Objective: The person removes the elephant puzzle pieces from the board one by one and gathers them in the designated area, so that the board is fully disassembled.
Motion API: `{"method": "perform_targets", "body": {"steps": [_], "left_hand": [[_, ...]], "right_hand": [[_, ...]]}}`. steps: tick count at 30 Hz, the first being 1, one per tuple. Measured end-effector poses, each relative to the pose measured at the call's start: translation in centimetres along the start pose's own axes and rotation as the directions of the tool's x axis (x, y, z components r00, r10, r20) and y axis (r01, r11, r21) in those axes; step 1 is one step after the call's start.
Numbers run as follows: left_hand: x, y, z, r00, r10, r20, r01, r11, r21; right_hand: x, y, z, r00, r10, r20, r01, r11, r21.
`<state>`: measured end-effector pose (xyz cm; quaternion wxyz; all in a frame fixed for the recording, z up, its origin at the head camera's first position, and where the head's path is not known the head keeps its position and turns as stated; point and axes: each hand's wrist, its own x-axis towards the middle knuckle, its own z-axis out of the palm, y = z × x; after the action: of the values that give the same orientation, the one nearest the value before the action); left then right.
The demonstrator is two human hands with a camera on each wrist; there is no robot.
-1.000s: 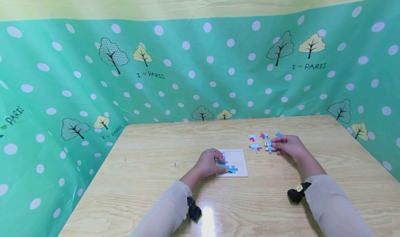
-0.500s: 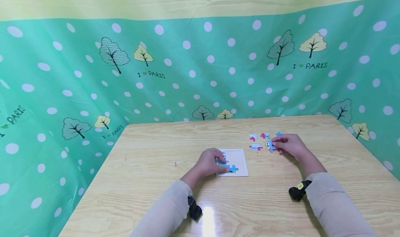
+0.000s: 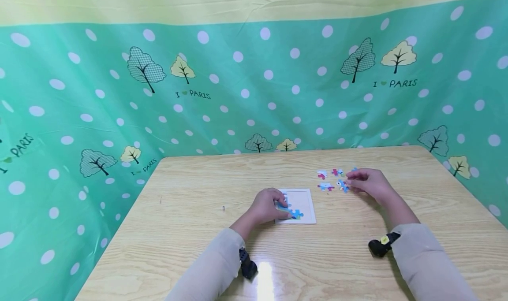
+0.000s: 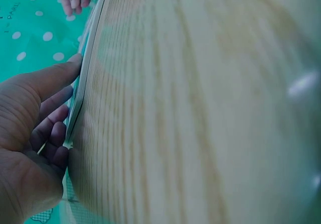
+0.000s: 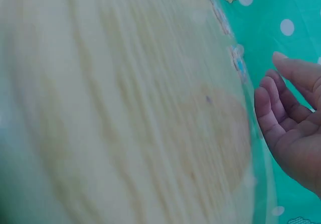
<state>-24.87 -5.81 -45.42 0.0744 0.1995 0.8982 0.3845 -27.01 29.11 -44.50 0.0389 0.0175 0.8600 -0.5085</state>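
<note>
My left hand (image 3: 267,207) rests over the left side of a white puzzle board (image 3: 305,204), its thumb and fingers touching it. Blue joined jigsaw pieces (image 3: 295,214) lie in the board's lower left part, partly covered by that hand. Seen edge-on in the left wrist view, the board (image 4: 88,63) meets the thumb tip. Over at the loose pieces, my right hand (image 3: 369,184) hovers just beside a blue-and-white jigsaw piece (image 3: 342,185) that lies on the table. The right wrist view shows this hand (image 5: 296,118) with thumb and fingers apart, holding nothing.
More loose jigsaw pieces lie nearby: a white-and-red one (image 3: 322,174), a pale one (image 3: 326,187), a red-and-white one (image 3: 337,172) and a blue one (image 3: 355,169). Behind the wooden table (image 3: 190,191) hangs a green dotted curtain (image 3: 222,94).
My right fingers have let go of the blue-and-white jigsaw piece and drawn slightly away to the right; the piece has turned a little. The left hand stays in place on the board.
</note>
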Motion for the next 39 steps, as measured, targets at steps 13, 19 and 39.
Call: {"method": "perform_targets", "body": {"steps": [13, 19, 39], "left_hand": [[-0.1, 0.0, 0.1, 1.000, -0.012, 0.002, 0.012, 1.000, -0.025], [0.0, 0.0, 0.1, 1.000, -0.010, -0.002, 0.010, 1.000, -0.021], [-0.1, -0.1, 0.0, 1.000, 0.006, -0.003, -0.007, 1.000, -0.029]], "right_hand": [[-1.3, -1.9, 0.4, 0.993, -0.111, 0.042, 0.112, 0.993, -0.021], [-1.6, -2.7, 0.9, 0.987, -0.157, 0.036, 0.158, 0.987, -0.038], [-3.0, -3.9, 2.8, 0.971, -0.225, 0.078, 0.228, 0.973, -0.026]]}}
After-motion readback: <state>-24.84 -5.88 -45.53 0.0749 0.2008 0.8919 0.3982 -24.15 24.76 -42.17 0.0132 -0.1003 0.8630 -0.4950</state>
